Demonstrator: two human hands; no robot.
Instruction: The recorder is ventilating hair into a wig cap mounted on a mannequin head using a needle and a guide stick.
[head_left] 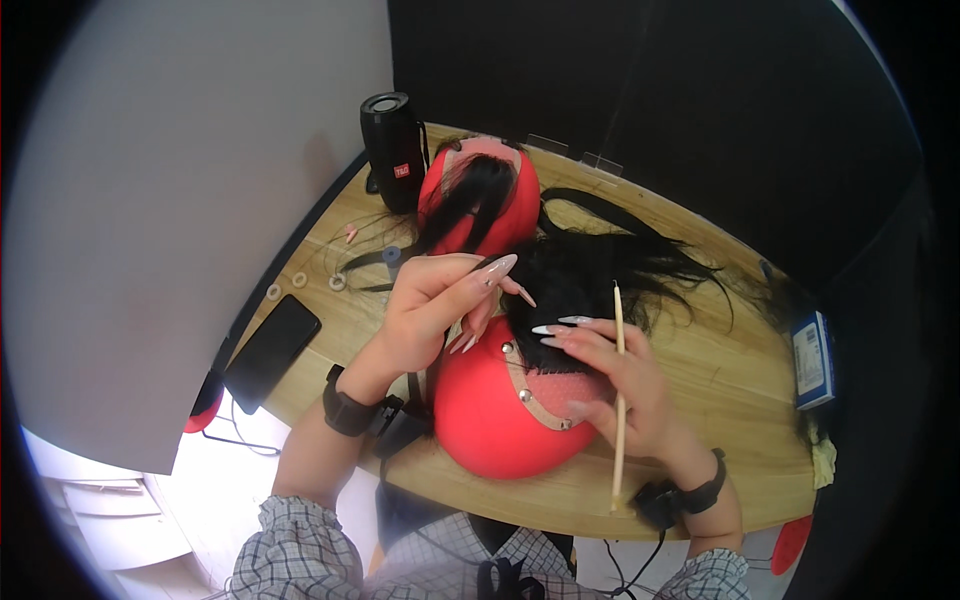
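A red mannequin head point(498, 430) lies on the desk, with a pink mesh point(558, 387) edged by a beige pinned band and black hair point(550, 260) spread from it. My left hand point(442, 305) is closed at the hair’s left side, thumb and forefinger pinched at some dark strands. My right hand point(625, 390) holds a thin pale stick point(618, 460) with a small hooked tip, while its long-nailed fingertips touch the hair and its thumb is near the mesh.
A second red head point(514, 215) with hair stands behind. A black speaker point(390, 140) stands back left; a phone point(275, 350) and small rings point(300, 280) lie left. A blue-white box point(812, 358) is at right. Grey point(200, 200) and black point(700, 100) partitions enclose the wooden desk point(730, 430).
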